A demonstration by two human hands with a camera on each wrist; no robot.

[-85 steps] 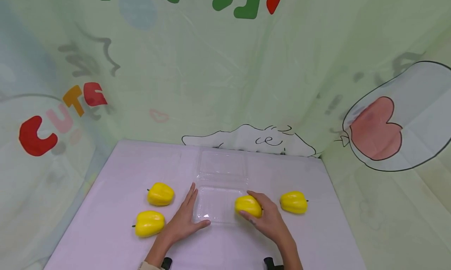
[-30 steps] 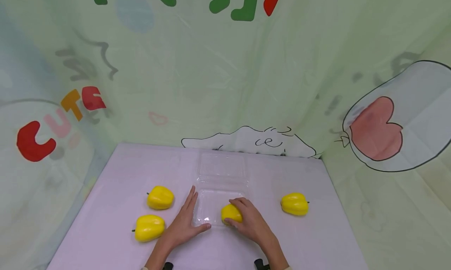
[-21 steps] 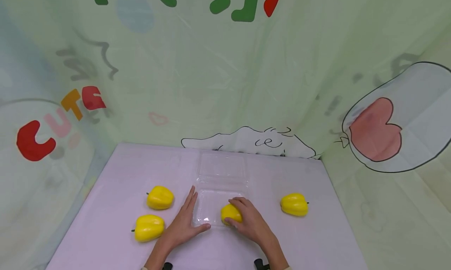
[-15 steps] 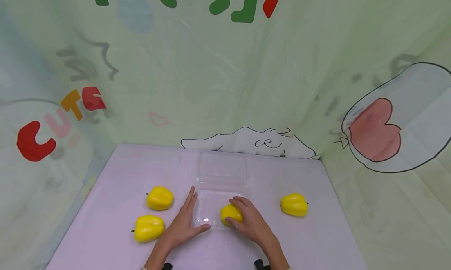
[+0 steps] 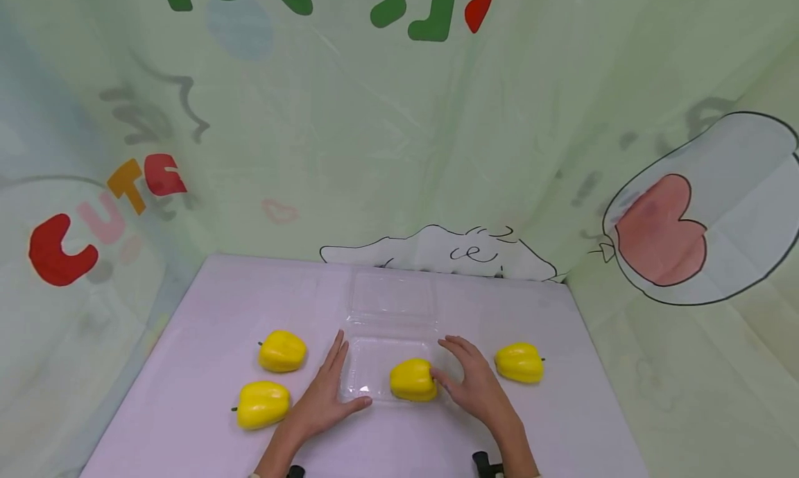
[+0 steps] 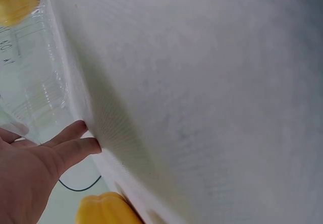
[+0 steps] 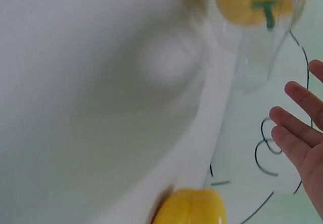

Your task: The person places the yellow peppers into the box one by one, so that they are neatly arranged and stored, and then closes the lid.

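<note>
A clear plastic rectangular hinged box (image 5: 370,367) is set on the pale lilac cloth-covered surface (image 5: 562,436), its lid (image 5: 392,294) laid back toward the far edge. In the right half of its base a yellow bell pepper with a green stem (image 5: 412,379) is contained. The pepper has been released by the right hand (image 5: 477,388), whose fingers are spread just beside it; whether the thumb is touching cannot be told. Nothing is grasped by the left hand (image 5: 323,398), held with fingers extended along the box's left side. Two yellow bell peppers (image 5: 263,405) are placed toward the surface's left edge, another yellow bell pepper (image 5: 520,363) toward the right edge. Beyond, the surface is enclosed by pale green printed sheeting (image 5: 374,138).
</note>
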